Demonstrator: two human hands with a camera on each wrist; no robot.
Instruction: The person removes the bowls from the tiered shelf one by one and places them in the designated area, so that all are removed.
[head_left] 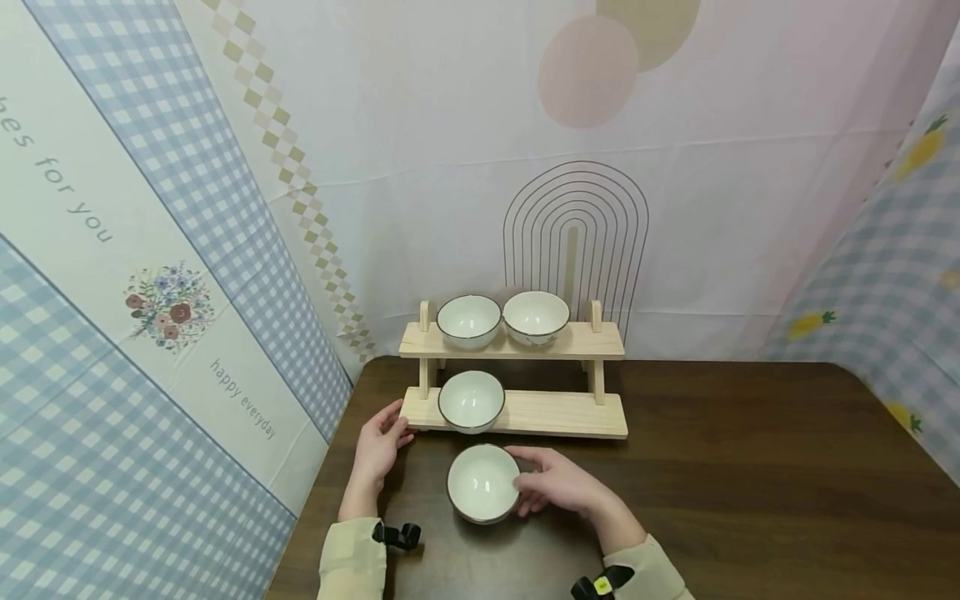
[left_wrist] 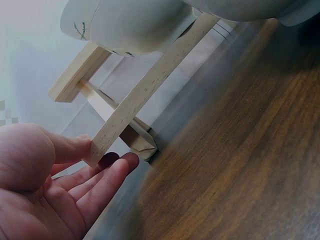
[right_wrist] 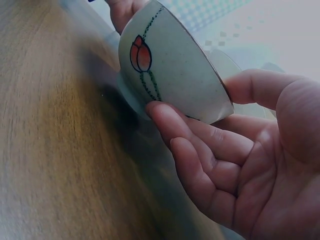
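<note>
A white bowl [head_left: 483,485] with a dark rim is in my right hand [head_left: 562,483], in front of a two-tier wooden shelf [head_left: 562,413]. The right wrist view shows the thumb at the rim and fingers against the outer wall, which bears a red tulip [right_wrist: 141,54]. It appears raised off the table. My left hand [head_left: 377,443] pinches the left end of the lower board, thumb on top and fingers beneath. On that board, near its left end, stands another bowl [head_left: 471,402]. The upper board carries a left bowl [head_left: 469,321] and a right bowl [head_left: 536,317], side by side.
The dark wooden table [head_left: 750,467] extends far to the right of the shelf. Behind the shelf hangs a pale printed cloth [head_left: 420,225]. A blue checked cloth [head_left: 202,167] borders the left side, and another checked cloth [head_left: 885,308] hangs at the right.
</note>
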